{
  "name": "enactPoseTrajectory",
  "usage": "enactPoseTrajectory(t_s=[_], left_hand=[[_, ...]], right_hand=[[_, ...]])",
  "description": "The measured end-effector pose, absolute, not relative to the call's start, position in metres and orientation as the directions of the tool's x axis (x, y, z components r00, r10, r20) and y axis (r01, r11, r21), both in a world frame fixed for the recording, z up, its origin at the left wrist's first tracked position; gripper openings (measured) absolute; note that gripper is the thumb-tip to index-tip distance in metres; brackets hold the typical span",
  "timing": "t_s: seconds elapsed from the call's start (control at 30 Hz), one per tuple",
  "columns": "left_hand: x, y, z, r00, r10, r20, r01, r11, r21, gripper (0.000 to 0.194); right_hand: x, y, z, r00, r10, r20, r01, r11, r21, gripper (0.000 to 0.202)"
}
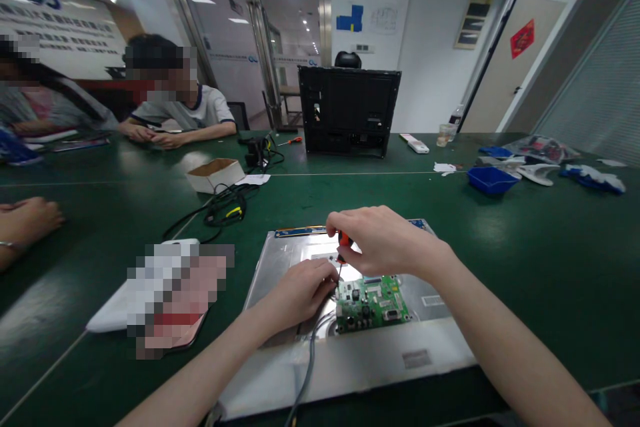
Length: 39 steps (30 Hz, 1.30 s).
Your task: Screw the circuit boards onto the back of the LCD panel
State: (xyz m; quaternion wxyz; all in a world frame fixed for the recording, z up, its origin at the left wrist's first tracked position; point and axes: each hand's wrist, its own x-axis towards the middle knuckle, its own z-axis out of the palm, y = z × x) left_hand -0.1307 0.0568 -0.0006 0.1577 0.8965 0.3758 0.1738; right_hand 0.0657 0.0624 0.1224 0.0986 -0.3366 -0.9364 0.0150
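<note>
A silver metal display panel (270, 267) lies flat on the green table in front of me, with a green circuit board (373, 300) on it. My right hand (375, 240) is closed around the red and black handle of a screwdriver (344, 240). The screwdriver's thin shaft points down at the board's upper left corner. There my left hand (310, 283) rests with curled fingertips close to the shaft; whether they pinch anything is hidden. A grey cable (311, 360) runs from the board's left side past the panel's near edge.
Two phones (187, 307) and black cables (220, 210) lie left, near an open box (215, 175). A black monitor housing (350, 112) stands behind. A blue tray (493, 180) and gloves (593, 177) lie right. A co-worker's hand (30, 223) rests at left; other people sit further back.
</note>
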Motion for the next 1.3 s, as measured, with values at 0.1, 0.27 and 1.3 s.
enactPoseTrajectory(t_s=[0.1, 0.27, 1.3], left_hand=[[-0.131, 0.058, -0.003, 0.649, 0.730, 0.214, 0.610, -0.668, 0.427, 0.012], [-0.132, 0.060, -0.009, 0.649, 0.724, 0.233, 0.582, -0.670, 0.461, 0.011], [-0.131, 0.059, -0.010, 0.636, 0.743, 0.208, 0.569, -0.634, 0.524, 0.011]], right_hand=[[0.064, 0.064, 0.121, -0.741, 0.643, 0.192, 0.643, 0.763, -0.070, 0.017], [0.066, 0.065, 0.121, -0.730, 0.661, 0.175, 0.664, 0.746, -0.048, 0.023], [0.063, 0.059, 0.124, -0.718, 0.678, 0.159, 0.688, 0.726, 0.007, 0.024]])
